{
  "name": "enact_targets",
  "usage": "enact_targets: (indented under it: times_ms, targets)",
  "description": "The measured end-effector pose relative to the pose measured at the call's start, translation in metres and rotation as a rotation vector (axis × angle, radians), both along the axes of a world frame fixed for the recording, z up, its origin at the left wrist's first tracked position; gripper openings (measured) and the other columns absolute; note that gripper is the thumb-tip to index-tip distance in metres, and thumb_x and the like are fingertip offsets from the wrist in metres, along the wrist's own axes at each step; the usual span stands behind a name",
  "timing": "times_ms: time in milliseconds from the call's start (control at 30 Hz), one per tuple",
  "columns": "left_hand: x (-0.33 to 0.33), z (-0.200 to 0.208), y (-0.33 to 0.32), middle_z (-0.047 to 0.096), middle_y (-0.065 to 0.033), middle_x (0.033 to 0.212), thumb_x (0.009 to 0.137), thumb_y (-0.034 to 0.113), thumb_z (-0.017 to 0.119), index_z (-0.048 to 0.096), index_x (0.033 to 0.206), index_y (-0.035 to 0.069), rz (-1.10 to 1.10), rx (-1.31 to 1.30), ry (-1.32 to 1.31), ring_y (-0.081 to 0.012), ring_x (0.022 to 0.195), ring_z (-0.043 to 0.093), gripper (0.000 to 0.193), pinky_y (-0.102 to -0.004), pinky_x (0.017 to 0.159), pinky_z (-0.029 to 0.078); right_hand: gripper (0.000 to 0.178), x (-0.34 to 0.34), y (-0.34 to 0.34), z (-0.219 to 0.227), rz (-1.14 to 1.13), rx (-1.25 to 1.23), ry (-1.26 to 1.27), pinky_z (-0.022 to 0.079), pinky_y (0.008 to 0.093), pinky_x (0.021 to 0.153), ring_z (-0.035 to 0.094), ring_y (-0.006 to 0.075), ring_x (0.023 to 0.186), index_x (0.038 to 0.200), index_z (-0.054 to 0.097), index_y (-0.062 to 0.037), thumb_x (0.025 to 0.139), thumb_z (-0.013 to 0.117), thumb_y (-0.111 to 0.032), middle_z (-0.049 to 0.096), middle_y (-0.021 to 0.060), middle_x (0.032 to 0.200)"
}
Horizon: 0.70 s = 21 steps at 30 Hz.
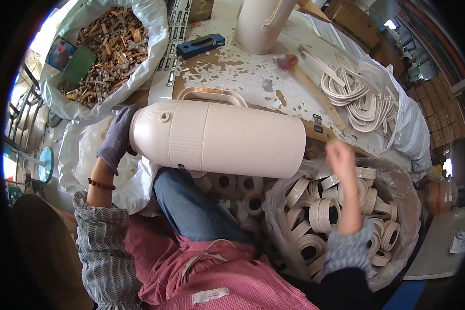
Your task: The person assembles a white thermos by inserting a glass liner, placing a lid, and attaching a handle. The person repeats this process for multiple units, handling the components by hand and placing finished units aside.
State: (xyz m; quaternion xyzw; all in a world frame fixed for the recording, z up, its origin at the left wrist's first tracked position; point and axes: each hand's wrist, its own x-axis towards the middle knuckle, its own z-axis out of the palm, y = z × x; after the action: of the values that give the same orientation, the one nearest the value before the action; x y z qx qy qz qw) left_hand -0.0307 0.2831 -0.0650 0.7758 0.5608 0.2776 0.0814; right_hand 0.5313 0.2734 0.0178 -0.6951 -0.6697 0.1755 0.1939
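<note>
A pale pink thermos flask (243, 135) lies on its side across the table's near edge, its handle (217, 94) on the far side. My left hand (118, 137), in a grey glove, is wrapped round the neck end at the left; its fingertips are partly hidden behind the flask. Just beyond the flask's base, on the right, is my bare right hand (341, 156). It is slightly blurred, its fingers curled into a fist, with nothing visible in it. Below that hand, a clear plastic bag (281, 206) holds many cream-coloured rings (324, 216).
Another pink flask (261, 28) stands at the back. A hammer (315, 88), a blue tool (201, 45) and a coil of cream strips (354, 95) lie on the worn table. At far left is a white bag (160, 36) of small metallic pieces (113, 57).
</note>
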Motion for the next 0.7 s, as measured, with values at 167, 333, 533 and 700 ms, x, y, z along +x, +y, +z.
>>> enact_targets:
  times_ms: [167,333,533,700]
  targets:
    - [0.012,-0.019,-0.037,0.055,-0.0199,0.124,0.069,0.006,0.068,0.05,0.125,0.001,0.05,-0.008,-0.142,-0.0378,0.117,0.051,0.059,-0.0386,0.1,0.043,0.084,0.033,-0.104,-0.188,-0.413,-0.314,-0.157,0.043,0.0464,0.097,0.055,0.0441,0.116,0.144,0.029,0.0005,0.081,0.069,-0.038,0.057,0.0312,0.122]
    - [-0.02,-0.037,-0.156,0.057,-0.0192,0.118,0.078,0.004,0.059,0.055,0.119,-0.001,0.251,-0.034,-0.44,-0.0365,0.112,0.054,0.041,-0.041,0.096,0.044,0.073,0.031,-0.119,-0.202,-0.388,0.15,0.181,0.052,0.0337,0.071,0.069,0.0245,0.075,0.138,0.042,-0.0018,0.076,0.076,-0.019,0.07,0.0132,0.079]
    - [-0.042,-0.044,-0.283,0.06,-0.0183,0.109,0.084,0.002,0.054,0.058,0.112,-0.002,0.56,0.102,-0.367,-0.0331,0.102,0.059,0.029,-0.0379,0.089,0.048,0.071,0.018,-0.105,-0.235,-0.332,0.151,0.247,0.045,0.0371,0.092,0.057,0.0343,0.114,0.139,0.039,0.0045,0.083,0.071,-0.026,0.055,0.0253,0.127]
    - [-0.047,-0.084,-0.332,0.061,-0.0172,0.106,0.081,0.0,0.058,0.059,0.11,-0.002,0.712,0.159,-0.593,-0.0316,0.1,0.06,0.029,-0.0373,0.088,0.048,0.06,-0.095,-0.122,-0.117,0.113,0.357,0.776,0.045,0.0349,0.091,0.058,0.0312,0.106,0.133,0.045,0.0035,0.085,0.068,-0.024,0.058,0.0181,0.115]
